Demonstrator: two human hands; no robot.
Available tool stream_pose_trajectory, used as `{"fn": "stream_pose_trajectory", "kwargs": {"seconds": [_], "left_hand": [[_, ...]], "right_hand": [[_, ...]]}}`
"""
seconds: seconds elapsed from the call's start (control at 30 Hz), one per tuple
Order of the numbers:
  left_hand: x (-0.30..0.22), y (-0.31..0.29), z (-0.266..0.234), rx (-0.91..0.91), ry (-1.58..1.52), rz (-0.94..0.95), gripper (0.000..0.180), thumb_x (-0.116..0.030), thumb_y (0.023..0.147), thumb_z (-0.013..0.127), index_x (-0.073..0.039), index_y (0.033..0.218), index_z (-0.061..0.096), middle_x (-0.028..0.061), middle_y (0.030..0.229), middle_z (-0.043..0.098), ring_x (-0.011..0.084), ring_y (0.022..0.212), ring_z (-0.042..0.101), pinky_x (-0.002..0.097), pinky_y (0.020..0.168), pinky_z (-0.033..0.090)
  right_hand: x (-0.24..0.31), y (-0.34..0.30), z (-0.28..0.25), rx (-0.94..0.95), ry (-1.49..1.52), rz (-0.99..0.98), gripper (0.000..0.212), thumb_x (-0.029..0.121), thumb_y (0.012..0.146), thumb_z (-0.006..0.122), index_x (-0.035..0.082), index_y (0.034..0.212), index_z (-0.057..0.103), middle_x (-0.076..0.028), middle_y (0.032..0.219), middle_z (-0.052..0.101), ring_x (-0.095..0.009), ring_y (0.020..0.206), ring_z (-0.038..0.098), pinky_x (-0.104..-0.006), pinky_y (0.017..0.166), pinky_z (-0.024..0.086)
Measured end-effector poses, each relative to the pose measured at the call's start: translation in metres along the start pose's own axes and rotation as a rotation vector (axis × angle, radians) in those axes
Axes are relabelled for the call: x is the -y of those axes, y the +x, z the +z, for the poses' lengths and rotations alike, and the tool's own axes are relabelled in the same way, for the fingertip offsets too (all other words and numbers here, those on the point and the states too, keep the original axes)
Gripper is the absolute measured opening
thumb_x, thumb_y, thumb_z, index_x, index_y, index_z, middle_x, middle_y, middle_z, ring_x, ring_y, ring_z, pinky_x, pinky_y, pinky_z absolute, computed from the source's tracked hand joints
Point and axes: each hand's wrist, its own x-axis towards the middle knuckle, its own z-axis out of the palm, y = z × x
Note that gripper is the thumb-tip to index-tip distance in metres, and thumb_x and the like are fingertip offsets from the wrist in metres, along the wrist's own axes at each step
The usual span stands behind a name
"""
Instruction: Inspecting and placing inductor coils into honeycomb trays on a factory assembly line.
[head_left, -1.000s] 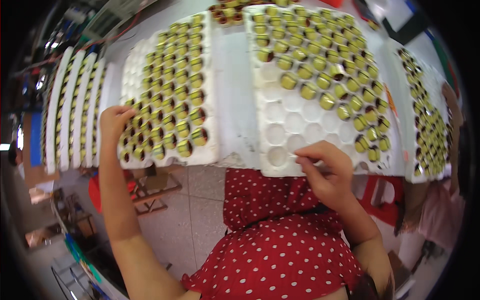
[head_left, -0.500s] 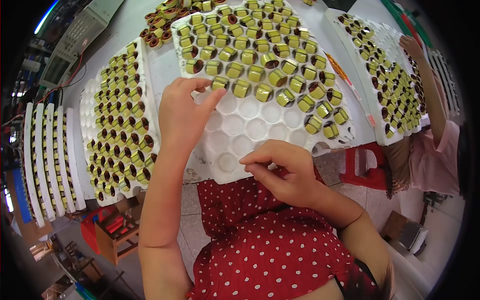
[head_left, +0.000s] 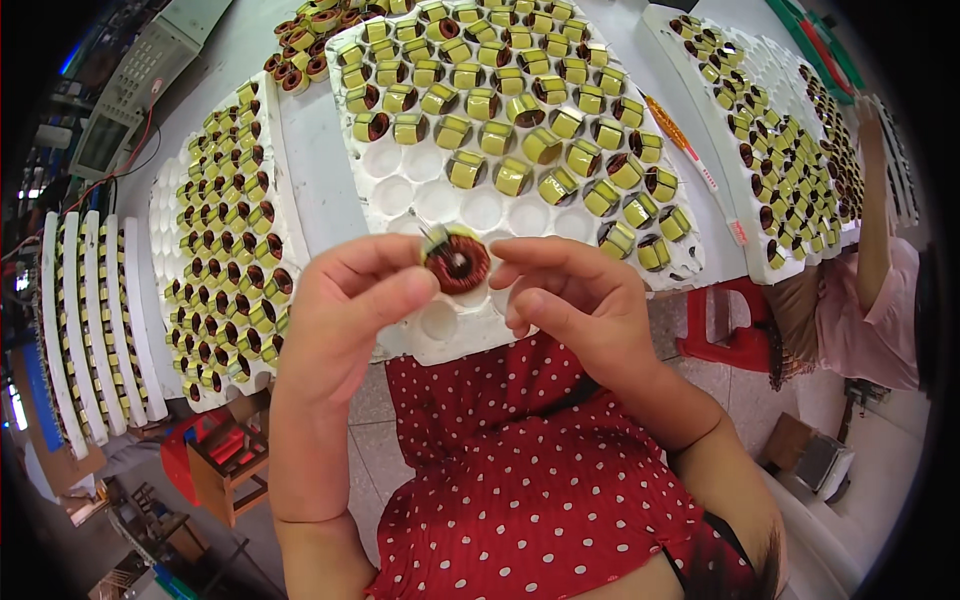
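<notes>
Between the thumb and fingers of my left hand [head_left: 345, 310] is a toroidal coil [head_left: 460, 266] of reddish-brown wire, partly wrapped in yellow tape. Its wound ring and centre hole show, and thin wire leads stick up at its top left. Close by its right side, my right hand [head_left: 595, 305] has its thumb and fingers apart, with nothing visible between them. Below both hands lies a white foam tray [head_left: 455, 348] with round pockets. Yellow-taped coils [head_left: 495, 138] fill its far and right pockets; the bare pockets are nearest me.
More coil-filled foam trays stand at left [head_left: 285, 190] and right [head_left: 690, 90]. Upright trays [head_left: 95, 330] are stacked at far left, near a grey instrument [head_left: 130, 100]. Loose coils [head_left: 300, 45] lie behind. An orange pen-like tool [head_left: 670, 125] lies right, where a co-worker's arm [head_left: 875, 190] reaches in.
My left hand has lifted a coil from the tray and brought it toward me, in front of my right hand. My right hand's fingers have spread and risen slightly toward it.
</notes>
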Motion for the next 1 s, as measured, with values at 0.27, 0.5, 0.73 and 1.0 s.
{"fn": "stream_pose_trajectory", "kwargs": {"seconds": [0.27,0.5,0.73,1.0], "left_hand": [[0.019,-0.014,0.007,0.027,-0.183,-0.109,0.028,-0.007,0.076,0.067,0.003,0.101,0.059,0.0066,0.094,0.062,0.0113,0.087,0.058,0.0251,0.080,0.044],[0.021,-0.018,0.019,0.005,-0.316,-0.069,0.036,0.001,0.075,0.065,0.004,0.109,0.052,0.0102,0.103,0.059,0.0158,0.093,0.058,0.0275,0.083,0.048],[0.025,-0.026,0.020,0.077,-0.372,-0.061,0.052,0.004,0.071,0.068,0.006,0.118,0.047,0.0125,0.106,0.058,0.0184,0.096,0.059,0.0275,0.080,0.051],[0.031,-0.025,0.014,0.058,-0.301,-0.134,0.062,-0.020,0.067,0.078,0.006,0.114,0.047,0.0163,0.103,0.060,0.0294,0.099,0.059,0.0405,0.091,0.047]], "right_hand": [[0.002,0.001,0.009,0.097,0.077,0.022,0.032,-0.001,0.079,0.063,-0.006,0.109,0.055,-0.009,0.097,0.061,-0.011,0.084,0.059,-0.0235,0.073,0.050],[-0.004,-0.001,0.008,0.065,-0.136,-0.269,0.033,-0.007,0.072,0.067,-0.003,0.104,0.058,-0.009,0.096,0.058,-0.013,0.081,0.060,-0.0226,0.069,0.050],[-0.005,0.004,0.014,0.046,-0.773,-0.835,0.034,-0.002,0.061,0.076,0.004,0.092,0.065,-0.008,0.094,0.053,-0.014,0.074,0.058,-0.0225,0.061,0.050],[0.004,0.000,0.010,0.088,-0.770,-0.629,0.040,0.007,0.063,0.079,0.004,0.099,0.063,-0.008,0.095,0.054,-0.011,0.074,0.057,-0.0214,0.058,0.049]]}}
